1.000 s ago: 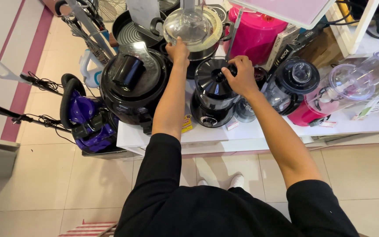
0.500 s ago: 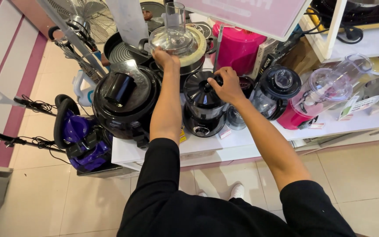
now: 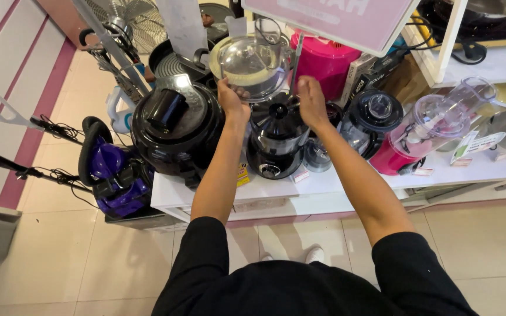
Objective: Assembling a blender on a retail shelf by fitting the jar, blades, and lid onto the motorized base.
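Observation:
My left hand [image 3: 232, 99] grips the near rim of a clear plastic processor bowl [image 3: 252, 61] and holds it up above the shelf. Below it stands a black blender base with a black lid [image 3: 276, 137]. My right hand [image 3: 310, 99] hovers just right of the bowl, above that black lid, fingers loosely curled; I see nothing in it. Both arms reach forward in black sleeves.
A big black round cooker [image 3: 174, 131] stands left of the blender. To the right are a black jug blender [image 3: 370, 120] and a red-based blender [image 3: 428, 126] on the white shelf [image 3: 335, 181]. A purple vacuum cleaner [image 3: 112, 169] sits on the floor at left. A pink sign [image 3: 335, 17] hangs overhead.
My right hand has left the black lid and risen toward the clear bowl. My left hand still holds the bowl, which now sits closer in view.

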